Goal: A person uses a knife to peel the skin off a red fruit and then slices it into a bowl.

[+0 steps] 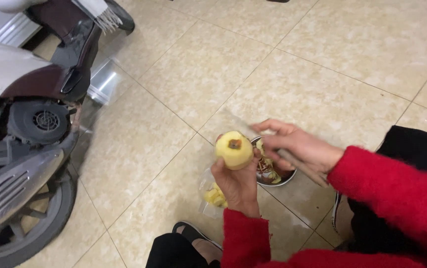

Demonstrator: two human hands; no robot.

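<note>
Down on the floor (pixel 322 64), big pale tiles run everywhere, near and far. On the left stands a scooter (pixel 30 124), dark red and white, with its grey wheel near the left edge. Black trousers show at the right and at the near edge, with a sandal (pixel 189 232) peeking out at the bottom. Two red sleeves (pixel 397 193) come in from the near right. Between the hands, sitting on the floor, is a small metal bowl (pixel 287 178), and it looks like it has red and yellow peel scraps in it. Just left of the bowl sits a clear bag (pixel 212 194) with yellow fruit pieces inside. The left hand (pixel 237 184) is closed around the bottom of an apple (pixel 234 149) and lifts it up above the bowl and the bag. The apple looks all pale yellow, so I think the skin is off the part that shows; the brown bit at the core end is still there. The far side of it is hidden, so I cannot tell if any skin is left there. The right hand (pixel 299 145) is closed on a knife (pixel 243 125), and the blurry blade points left, just above the apple. The apple is still whole, not cut up
</note>
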